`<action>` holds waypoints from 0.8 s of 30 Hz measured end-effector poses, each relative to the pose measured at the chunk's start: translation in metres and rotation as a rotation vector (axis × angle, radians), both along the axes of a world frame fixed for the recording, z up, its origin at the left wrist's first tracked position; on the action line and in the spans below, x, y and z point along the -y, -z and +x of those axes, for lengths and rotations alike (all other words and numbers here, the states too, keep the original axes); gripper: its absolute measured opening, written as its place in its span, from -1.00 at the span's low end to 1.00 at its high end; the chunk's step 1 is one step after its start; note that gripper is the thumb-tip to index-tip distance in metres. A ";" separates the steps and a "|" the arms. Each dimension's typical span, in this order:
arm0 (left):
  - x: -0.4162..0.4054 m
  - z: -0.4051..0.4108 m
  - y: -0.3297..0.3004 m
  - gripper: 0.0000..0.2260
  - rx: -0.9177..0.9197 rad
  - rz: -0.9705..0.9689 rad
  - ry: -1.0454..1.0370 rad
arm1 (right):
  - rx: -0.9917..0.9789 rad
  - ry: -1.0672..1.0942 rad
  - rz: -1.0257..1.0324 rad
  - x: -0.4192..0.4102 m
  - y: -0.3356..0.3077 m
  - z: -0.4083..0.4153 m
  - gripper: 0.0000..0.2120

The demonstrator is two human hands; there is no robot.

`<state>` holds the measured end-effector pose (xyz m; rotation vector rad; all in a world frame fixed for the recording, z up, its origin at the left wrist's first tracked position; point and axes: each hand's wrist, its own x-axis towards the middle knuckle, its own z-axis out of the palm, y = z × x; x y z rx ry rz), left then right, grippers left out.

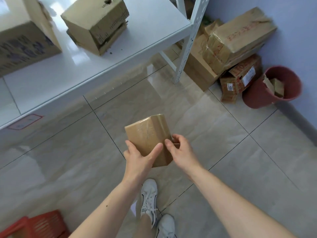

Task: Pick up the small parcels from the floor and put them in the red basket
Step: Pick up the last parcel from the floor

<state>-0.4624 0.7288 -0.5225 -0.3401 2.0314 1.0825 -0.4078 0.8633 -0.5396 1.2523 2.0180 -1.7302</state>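
A small brown parcel [148, 134] wrapped in clear tape is held in the air above the tiled floor, in the middle of the view. My left hand [139, 156] grips its lower left side, thumb across the front. My right hand [179, 150] pinches its right edge with thumb and fingers. The red basket [36, 225] shows only partly at the bottom left corner, near my left forearm. What lies inside it is hidden.
A white metal shelf [120, 54] with cardboard boxes [97, 23] fills the upper left. A heap of brown boxes [229, 47] lies against the far wall. A dark red bucket [257, 95] with small parcels stands at the right. My white shoes [149, 198] are below the parcel.
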 end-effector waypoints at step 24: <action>0.366 0.107 -0.021 -0.22 -0.001 0.124 -0.233 | 0.041 -0.229 -0.266 0.349 -0.028 0.073 -0.58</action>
